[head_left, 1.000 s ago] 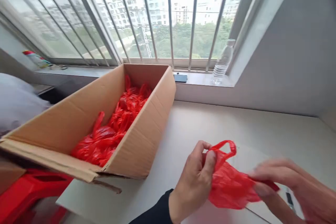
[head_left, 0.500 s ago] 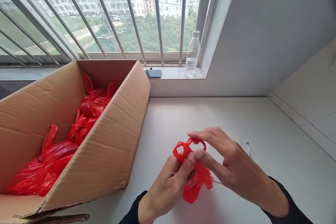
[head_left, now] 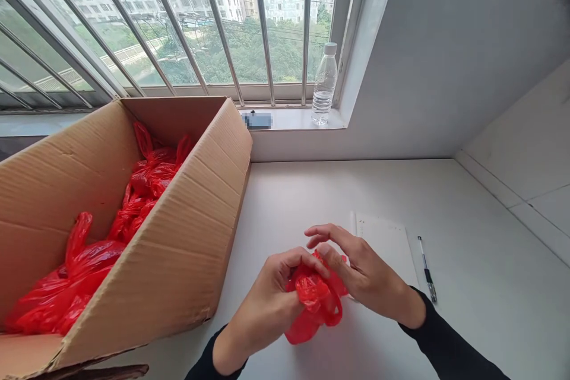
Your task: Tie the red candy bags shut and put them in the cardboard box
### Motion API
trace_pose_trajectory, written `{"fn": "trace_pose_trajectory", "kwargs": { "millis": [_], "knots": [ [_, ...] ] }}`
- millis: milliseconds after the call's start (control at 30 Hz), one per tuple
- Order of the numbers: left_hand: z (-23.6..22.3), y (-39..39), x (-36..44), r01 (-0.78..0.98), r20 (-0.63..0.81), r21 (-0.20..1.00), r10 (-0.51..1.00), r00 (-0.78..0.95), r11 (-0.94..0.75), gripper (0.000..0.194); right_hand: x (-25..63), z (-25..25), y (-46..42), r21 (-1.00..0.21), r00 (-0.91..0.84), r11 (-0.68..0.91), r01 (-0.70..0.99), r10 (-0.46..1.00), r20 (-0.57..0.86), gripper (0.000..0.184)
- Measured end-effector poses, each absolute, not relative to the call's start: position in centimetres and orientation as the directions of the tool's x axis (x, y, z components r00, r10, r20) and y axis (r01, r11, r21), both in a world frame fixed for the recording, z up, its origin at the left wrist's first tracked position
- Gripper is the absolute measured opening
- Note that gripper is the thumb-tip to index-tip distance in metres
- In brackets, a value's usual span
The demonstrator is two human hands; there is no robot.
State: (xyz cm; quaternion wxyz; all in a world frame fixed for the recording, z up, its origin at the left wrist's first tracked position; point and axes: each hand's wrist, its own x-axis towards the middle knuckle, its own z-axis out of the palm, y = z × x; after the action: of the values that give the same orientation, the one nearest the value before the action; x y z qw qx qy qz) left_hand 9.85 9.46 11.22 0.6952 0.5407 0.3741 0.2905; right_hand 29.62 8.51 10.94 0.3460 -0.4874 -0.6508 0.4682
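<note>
Landmark: cardboard box (head_left: 178, 231), open top, left on white table (head_left: 467, 285).
Bag: red plastic bag (head_left: 316, 303), crumpled, between both hands, just right of box, above table.
L hand: left hand (head_left: 271, 303), fingers curled tight on bag's left side, thumb on top.
R hand: right hand (head_left: 363, 273), thumb + lower fingers pinching bag, index finger lifted free.
In box: more red bags (head_left: 89, 261).
Right of box, past hands: paper sheet (head_left: 392, 237), pen (head_left: 427, 270).
Behind box: water bottle (head_left: 323, 84) on window sill.
</note>
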Motion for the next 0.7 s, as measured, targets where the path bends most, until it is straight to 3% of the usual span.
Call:
{"fn": "trace_pose_trajectory", "kwargs": {
  "millis": [67,167,267,367,567,700],
  "knots": [
    [10.4,9.2,9.7,0.151,-0.061,0.988,0.876,0.479,-0.014,0.037,29.5,10.1,9.0,-0.957,-0.272,-0.067,0.282,0.951,-0.147,0.041],
    [8.3,8.9,9.8,0.281,0.290,0.866,0.875,0.388,-0.412,0.046,29.6,9.0,9.4,-0.956,-0.340,-0.161,0.247,0.909,-0.241,0.038],
    [6.3,8.8,9.9,0.272,0.476,0.773,0.807,0.349,-0.573,0.045,29.8,8.1,9.6,-0.972,-0.502,-0.139,0.191,0.837,-0.218,0.028],
    [5.5,8.9,9.7,0.288,0.523,0.718,0.764,0.377,-0.634,0.053,30.0,7.8,9.8,-0.979,-0.513,-0.121,0.162,0.838,-0.188,0.029],
    [5.5,8.2,9.3,0.408,0.488,0.644,0.758,0.433,-0.647,0.067,29.7,8.8,9.1,-0.989,-0.346,-0.117,0.091,0.927,-0.142,0.030],
    [3.1,5.8,7.2,0.501,0.394,0.637,0.806,0.442,-0.586,0.064,30.9,6.6,8.3,-0.969,-0.162,-0.139,0.206,0.971,-0.173,0.033]
  ]
}}
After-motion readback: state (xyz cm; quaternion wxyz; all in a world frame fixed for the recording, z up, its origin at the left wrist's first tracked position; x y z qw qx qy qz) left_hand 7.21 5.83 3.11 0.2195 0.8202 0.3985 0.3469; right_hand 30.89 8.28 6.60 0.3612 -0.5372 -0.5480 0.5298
